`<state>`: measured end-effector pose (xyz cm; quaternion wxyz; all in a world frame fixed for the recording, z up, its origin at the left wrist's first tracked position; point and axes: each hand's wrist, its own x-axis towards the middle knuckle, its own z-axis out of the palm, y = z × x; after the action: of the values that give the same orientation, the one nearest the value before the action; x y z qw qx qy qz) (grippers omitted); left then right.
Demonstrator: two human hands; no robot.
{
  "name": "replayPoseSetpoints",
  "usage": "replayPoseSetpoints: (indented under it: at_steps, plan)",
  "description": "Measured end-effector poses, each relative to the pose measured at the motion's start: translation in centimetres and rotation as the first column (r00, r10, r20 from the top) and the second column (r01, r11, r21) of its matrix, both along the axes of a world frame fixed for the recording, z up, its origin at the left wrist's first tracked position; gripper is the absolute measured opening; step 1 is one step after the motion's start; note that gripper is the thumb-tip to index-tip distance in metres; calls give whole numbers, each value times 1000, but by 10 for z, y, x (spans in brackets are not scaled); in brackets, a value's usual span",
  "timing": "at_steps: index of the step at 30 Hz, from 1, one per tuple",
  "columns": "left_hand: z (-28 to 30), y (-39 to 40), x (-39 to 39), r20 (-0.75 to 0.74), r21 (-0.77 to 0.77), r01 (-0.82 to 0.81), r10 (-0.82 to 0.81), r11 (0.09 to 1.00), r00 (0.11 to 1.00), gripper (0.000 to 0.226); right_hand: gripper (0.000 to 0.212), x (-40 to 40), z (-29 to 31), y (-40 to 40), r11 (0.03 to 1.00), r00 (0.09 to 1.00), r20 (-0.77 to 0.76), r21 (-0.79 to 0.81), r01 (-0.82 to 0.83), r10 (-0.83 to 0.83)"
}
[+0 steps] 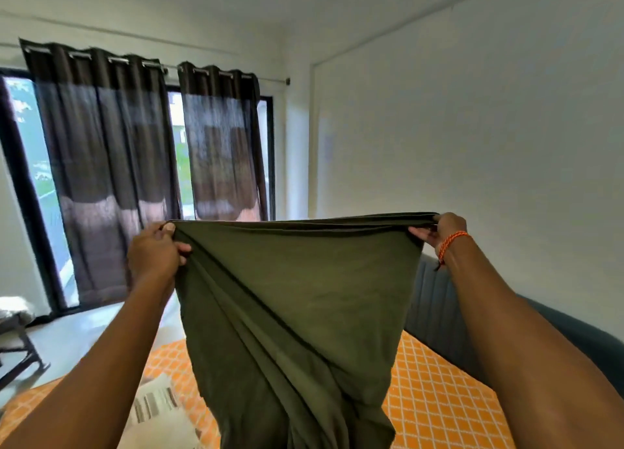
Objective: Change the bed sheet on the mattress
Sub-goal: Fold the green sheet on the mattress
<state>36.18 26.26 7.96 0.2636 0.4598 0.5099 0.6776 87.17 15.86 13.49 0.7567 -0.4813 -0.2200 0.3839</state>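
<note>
text: none readable | labels: none | brands: none | numbers: none | signs: none

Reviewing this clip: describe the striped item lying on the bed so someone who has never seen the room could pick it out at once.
Start at the bed with the orange lattice-patterned cover. Below the raised left hand, left of the hanging olive-green sheet, lies a pale cloth with brown-grey stripes. It is the only striped, whitish fabric there; its neighbours are plain green or orange.
</note>
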Motion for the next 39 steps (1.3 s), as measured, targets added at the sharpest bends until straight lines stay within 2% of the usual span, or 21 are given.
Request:
replayPoseSetpoints:
  at_steps: [1, 3, 5, 9, 12, 18, 23, 25, 27, 28, 32, 35, 36, 39]
  plan:
    - [15, 1, 4, 42, 26, 33, -34, 999, 999, 19, 14, 0, 13, -6, 1000, 1000, -31, 24, 1, 0]
    - [41, 3, 12, 87, 69, 55, -61, 996, 994, 17, 21, 3, 35, -14, 996, 995, -80, 65, 68, -62]
    - [64, 5, 21, 90, 83, 52, -60, 995, 994, 19, 28, 5, 53, -26, 985, 988, -78, 108, 138, -130]
    - [115, 4, 37, 85, 115, 156, -166, 981, 982, 29, 21, 20, 87, -52, 956, 978, -87, 210, 203, -189]
    - [152, -10, 49, 76, 167, 188, -203, 968, 976, 26, 27, 34, 120, -77, 929, 975, -90, 294, 222, -205]
    - [203, -43, 65, 43, 205, 134, -146, 969, 988, 26, 29, 58, 173, -117, 897, 982, -42, 400, 185, -184]
    - [236, -98, 105, 61, 312, 20, -41, 950, 997, 24, 27, 89, 201, -151, 849, 986, -94, 502, 167, -139]
    - [239, -117, 127, 41, 254, 98, -112, 962, 993, 21, 28, 114, 201, -157, 878, 991, -47, 459, 135, -127]
    - [231, -127, 143, 19, 134, 216, -221, 967, 975, 16, 40, 143, 200, -168, 929, 999, 2, 366, 48, -52]
    - [228, -129, 147, 7, 116, 223, -226, 968, 974, 16, 45, 155, 200, -170, 934, 1000, -8, 358, 16, -14]
    - [237, -143, 174, 30, 343, 33, -47, 939, 998, 23, 34, 178, 200, -167, 877, 994, -108, 474, 82, -35]
    - [260, -153, 196, 44, 276, 43, -57, 960, 997, 20, 13, 178, 215, -171, 884, 997, -65, 467, 5, 29]
    - [267, -156, 201, 75, 274, 21, -43, 962, 996, 21, 12, 181, 223, -172, 877, 998, -64, 481, 10, 23]
    - [282, -164, 212, 112, 429, -121, 80, 895, 990, 25, 30, 192, 236, -177, 792, 995, -103, 607, 61, 3]
